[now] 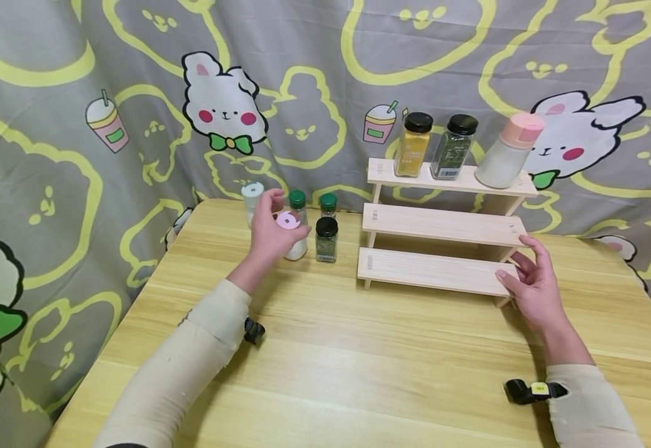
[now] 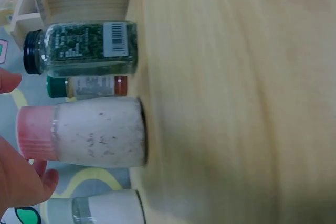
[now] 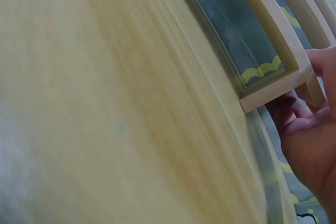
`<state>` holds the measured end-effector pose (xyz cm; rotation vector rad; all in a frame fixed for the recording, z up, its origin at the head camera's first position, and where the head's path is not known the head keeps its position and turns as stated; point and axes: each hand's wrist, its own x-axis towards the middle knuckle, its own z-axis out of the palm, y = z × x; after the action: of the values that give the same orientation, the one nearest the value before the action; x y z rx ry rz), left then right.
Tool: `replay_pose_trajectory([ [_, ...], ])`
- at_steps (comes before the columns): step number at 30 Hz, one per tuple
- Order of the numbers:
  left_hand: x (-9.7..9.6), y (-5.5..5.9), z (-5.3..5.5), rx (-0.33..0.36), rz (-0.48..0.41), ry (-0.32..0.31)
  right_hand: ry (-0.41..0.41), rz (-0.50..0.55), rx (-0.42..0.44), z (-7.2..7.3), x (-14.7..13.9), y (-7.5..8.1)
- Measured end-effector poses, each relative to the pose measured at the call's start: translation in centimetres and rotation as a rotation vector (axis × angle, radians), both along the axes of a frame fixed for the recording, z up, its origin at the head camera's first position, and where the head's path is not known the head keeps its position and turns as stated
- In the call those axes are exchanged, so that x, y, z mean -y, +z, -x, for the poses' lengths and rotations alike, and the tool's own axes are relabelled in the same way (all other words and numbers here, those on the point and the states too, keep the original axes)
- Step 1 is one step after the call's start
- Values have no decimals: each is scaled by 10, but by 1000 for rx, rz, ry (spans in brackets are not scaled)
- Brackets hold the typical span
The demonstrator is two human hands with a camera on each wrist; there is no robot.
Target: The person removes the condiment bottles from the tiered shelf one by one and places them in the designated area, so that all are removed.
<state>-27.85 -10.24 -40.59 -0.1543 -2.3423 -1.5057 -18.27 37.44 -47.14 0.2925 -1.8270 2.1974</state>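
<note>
Apparently lining up a grasp, the left hand is holding its fingers spread around the pink-lidded jar, far left on the tabletop; the right hand is gripping the wooden rack at its right end. The next move is probably calling for a pinch.
</note>
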Motion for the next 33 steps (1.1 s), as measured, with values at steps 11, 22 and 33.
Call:
replay_pose_trajectory([
  [11,-8,20,8,-67,48,1,3,-9,3,0,-1,0],
  [22,-21,34,14,-80,34,-38,3,-4,6,0,-1,0],
  [33,-37,41,18,-100,52,-91,-2,-14,2,0,1,1],
])
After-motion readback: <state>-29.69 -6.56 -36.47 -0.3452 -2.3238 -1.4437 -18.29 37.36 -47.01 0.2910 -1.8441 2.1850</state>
